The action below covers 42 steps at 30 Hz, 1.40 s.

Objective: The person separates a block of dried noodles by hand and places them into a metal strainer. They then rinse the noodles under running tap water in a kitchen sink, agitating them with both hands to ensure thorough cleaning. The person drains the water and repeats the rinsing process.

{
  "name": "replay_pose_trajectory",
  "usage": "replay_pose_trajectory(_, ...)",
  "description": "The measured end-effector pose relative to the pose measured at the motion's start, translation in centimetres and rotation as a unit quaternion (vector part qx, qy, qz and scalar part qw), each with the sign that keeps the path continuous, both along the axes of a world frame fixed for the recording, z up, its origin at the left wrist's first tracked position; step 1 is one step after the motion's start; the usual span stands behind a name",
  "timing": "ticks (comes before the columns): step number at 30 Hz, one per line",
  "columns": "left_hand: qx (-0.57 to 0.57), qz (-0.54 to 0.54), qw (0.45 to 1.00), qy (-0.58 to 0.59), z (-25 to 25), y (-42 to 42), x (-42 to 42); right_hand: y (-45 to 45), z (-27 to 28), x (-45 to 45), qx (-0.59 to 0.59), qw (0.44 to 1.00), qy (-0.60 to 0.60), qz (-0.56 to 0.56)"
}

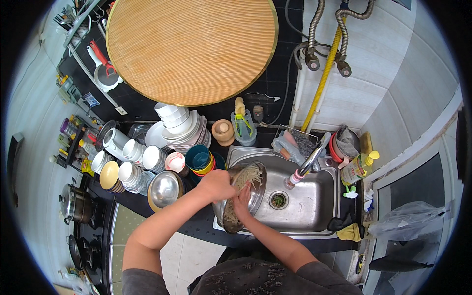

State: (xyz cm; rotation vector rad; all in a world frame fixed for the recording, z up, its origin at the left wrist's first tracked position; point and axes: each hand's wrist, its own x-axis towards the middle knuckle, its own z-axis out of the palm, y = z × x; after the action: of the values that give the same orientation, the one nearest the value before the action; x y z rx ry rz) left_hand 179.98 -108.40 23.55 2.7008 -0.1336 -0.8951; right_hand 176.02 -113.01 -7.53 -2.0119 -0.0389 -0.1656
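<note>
A stainless steel bowl (pixel 261 197) tilts over the left side of the sink, with what looks like a second metal bowl's rim against it. Pale thin shreds (pixel 250 175) fill part of it and also lie toward its near end. My left hand (pixel 218 185) is closed at the bowl's left rim, its fingertips mostly turned from view. Inside the bowl, my right hand (pixel 242 202) lies against the shreds with its fingers extended; whether it grips any is hidden.
The steel sink (pixel 309 217) has green scraps in its drain (pixel 278 200). A faucet (pixel 311 158) reaches over the basin. Stacked cups (pixel 199 156), a metal bowl (pixel 165 190) and plates (pixel 188 134) crowd the left counter. A detergent bottle (pixel 356 169) stands right, near gloves (pixel 348 231).
</note>
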Motion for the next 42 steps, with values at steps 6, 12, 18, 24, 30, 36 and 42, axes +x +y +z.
replay_pose_trajectory(6, -0.186, 0.207, 0.958, 0.066, -6.5, 6.7, 0.6, -3.1, 6.5, -0.9, -0.094, 0.993, 0.065, 0.040)
replay_pose_trajectory(12, -0.219, 0.244, 0.939, 0.109, -7.4, 8.0, -0.5, -7.7, 10.2, 0.1, -0.102, 0.973, 0.005, 0.207)
replay_pose_trajectory(18, -0.229, 0.230, 0.939, 0.110, -7.2, 8.0, -1.2, -8.9, 10.7, 2.1, -0.182, 0.943, -0.116, 0.254)
replay_pose_trajectory(24, -0.237, 0.271, 0.928, 0.099, -6.6, 7.3, -1.4, -7.7, 7.2, 0.6, -0.121, 0.959, -0.072, 0.245)
replay_pose_trajectory(30, -0.206, 0.250, 0.945, 0.051, -6.2, 6.0, -1.2, -5.1, 5.5, -0.9, -0.065, 0.978, -0.038, 0.194)
replay_pose_trajectory(36, -0.126, 0.180, 0.975, 0.030, -4.0, 3.8, -0.5, -3.5, 5.6, -1.7, 0.010, 0.988, -0.032, 0.149)
replay_pose_trajectory(42, -0.049, 0.100, 0.994, -0.004, -1.9, 1.7, 0.2, -2.1, 5.6, -2.0, 0.072, 0.990, -0.027, 0.118)
